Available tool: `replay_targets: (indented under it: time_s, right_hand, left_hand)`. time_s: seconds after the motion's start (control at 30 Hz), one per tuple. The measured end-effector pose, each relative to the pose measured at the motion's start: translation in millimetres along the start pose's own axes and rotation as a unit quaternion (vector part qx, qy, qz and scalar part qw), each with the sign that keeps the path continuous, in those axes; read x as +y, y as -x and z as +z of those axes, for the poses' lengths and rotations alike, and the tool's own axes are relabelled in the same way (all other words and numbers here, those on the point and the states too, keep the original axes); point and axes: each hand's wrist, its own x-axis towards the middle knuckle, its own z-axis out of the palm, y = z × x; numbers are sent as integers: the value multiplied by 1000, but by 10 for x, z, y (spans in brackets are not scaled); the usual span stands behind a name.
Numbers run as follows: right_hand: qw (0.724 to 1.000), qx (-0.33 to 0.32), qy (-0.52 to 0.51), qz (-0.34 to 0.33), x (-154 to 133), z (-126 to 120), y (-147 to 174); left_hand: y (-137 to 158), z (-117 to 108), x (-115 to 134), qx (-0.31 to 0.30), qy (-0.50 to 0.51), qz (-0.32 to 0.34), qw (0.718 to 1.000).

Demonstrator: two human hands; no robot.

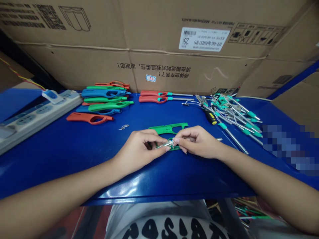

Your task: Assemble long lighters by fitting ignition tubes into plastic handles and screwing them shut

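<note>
My left hand [143, 146] pinches a small clear, shiny lighter part [164, 145] between thumb and fingers. At its right end the fingertips of my right hand [194, 141] are closed on a whitish tip, too small to make out. Just behind the hands lies a green lighter shell half [165, 128] with a trigger opening. Beneath the fingers a second green shell piece [175, 148] shows, mostly covered. A metal tube end [219, 139] sticks out past my right hand.
Several red, green and blue lighter shells [89, 118] are stacked at the left, near a power strip [42, 113]. Small screws [124, 127] lie nearby. Two red lighters [153, 99] rest by the cardboard [99, 59]. A screwdriver [211, 117] and piled metal lighter tubes [234, 114] are at the right.
</note>
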Motion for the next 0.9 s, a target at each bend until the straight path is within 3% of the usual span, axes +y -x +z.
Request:
replay_targets:
  time_s: [0.3,0.6,0.9]
  right_hand:
    - [999,-1,46,-12,-4,23,9]
    - [997,12,-65,30,-25,-21,-55]
    - [995,53,-83,23,-23,63,-49]
  left_hand:
    - [23,19,-1,-4,-1,7,1000]
    - [-26,0,-27,12,36,-30,999]
    - [-35,29,-39,7,51,-28,998]
